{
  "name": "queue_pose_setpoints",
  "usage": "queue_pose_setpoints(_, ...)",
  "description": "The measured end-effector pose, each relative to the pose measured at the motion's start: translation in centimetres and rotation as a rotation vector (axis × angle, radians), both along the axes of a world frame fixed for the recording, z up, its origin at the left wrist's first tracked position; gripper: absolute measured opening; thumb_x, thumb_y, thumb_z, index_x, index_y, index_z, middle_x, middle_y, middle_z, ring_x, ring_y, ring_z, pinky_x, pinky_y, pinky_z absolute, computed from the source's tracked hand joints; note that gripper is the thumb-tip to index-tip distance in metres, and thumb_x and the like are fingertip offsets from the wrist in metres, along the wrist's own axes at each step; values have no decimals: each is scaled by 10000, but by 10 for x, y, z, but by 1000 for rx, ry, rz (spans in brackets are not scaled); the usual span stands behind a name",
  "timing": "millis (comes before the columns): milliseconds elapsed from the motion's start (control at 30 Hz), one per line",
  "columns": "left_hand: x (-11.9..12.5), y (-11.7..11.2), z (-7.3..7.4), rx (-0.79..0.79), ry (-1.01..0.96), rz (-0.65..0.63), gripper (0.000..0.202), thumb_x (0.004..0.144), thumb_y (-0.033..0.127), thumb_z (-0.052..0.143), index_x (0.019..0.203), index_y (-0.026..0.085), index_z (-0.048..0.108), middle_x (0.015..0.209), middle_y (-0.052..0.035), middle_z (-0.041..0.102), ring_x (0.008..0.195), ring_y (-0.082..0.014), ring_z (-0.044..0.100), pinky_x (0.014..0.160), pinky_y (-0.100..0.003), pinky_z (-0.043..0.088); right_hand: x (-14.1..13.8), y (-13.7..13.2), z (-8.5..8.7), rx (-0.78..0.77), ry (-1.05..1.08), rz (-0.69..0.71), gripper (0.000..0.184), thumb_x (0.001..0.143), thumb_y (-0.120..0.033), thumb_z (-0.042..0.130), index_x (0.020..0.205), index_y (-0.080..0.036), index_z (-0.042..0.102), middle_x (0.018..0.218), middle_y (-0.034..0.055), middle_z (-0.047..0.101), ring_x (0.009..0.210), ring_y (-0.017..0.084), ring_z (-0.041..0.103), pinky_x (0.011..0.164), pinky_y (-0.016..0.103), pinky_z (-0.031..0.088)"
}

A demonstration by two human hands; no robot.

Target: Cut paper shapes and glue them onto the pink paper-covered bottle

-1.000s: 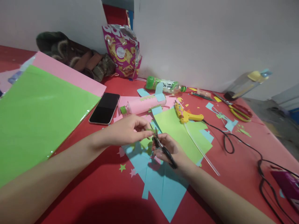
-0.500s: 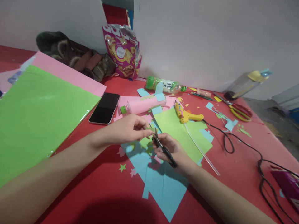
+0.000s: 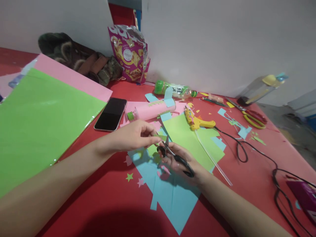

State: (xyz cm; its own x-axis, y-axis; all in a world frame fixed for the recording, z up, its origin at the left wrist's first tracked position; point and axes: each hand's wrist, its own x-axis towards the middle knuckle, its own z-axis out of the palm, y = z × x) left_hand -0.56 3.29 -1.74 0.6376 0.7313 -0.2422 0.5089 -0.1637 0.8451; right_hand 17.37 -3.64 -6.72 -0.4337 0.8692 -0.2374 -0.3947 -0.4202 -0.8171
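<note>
My left hand [image 3: 142, 135] pinches a small piece of green paper [image 3: 162, 137] between thumb and fingers. My right hand [image 3: 179, 158] is wrapped round black-handled scissors [image 3: 170, 150], their blades spread apart at the green piece. Below both hands lies blue paper [image 3: 180, 200] with pink and green scraps on it. A green star [image 3: 129, 177] and a pink star [image 3: 140, 182] rest on the red table to the left of the blue paper. Behind my hands is a pink paper-wrapped bottle [image 3: 150, 111] with blue strips on it.
A yellow glue gun [image 3: 197, 123] rests on light green paper [image 3: 177, 126], its black cord [image 3: 261, 149] trailing right. A phone [image 3: 110, 114] and green sheets [image 3: 49, 128] lie left. Further back are a green bottle [image 3: 172, 89], a snack bag [image 3: 130, 56] and red-yellow scissors [image 3: 254, 119].
The scissors have opened wider, with the handle loops farther apart. My right hand has turned slightly and its fingers have spread. My left hand is nearly unmoved.
</note>
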Motion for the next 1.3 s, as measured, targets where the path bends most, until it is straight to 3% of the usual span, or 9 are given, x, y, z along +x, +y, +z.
queue_pose_setpoints(267,0,0,3,-28,-39,-15,277,712,344,508,532,136,478,456,46,412,418,-51,359,402,-157,285,1,0,-1,-30,8,0,391,561,-284,726,927,-250,593,946,15,542,680,97,505,663,252,423)
queue_pose_setpoints(500,-1,0,3,-64,-42,-27,253,712,348,513,581,133,528,469,46,422,426,-55,365,406,-157,287,2,1,-1,48,-16,34,425,564,-302,727,958,-248,577,968,35,519,823,145,480,666,262,423)
queue_pose_setpoints(800,1,0,1,-74,-22,-3,271,706,376,517,576,139,522,474,43,436,420,-57,366,402,-165,281,3,3,-5,115,-99,37,420,595,-305,706,978,-239,547,918,24,502,707,106,477,600,230,403)
queue_pose_setpoints(1300,2,-1,-1,-131,-53,-18,259,703,360,519,582,134,551,483,32,456,443,-66,387,420,-173,283,3,3,-1,88,-37,112,371,621,-306,692,865,-213,428,801,-11,455,686,94,472,564,224,370)
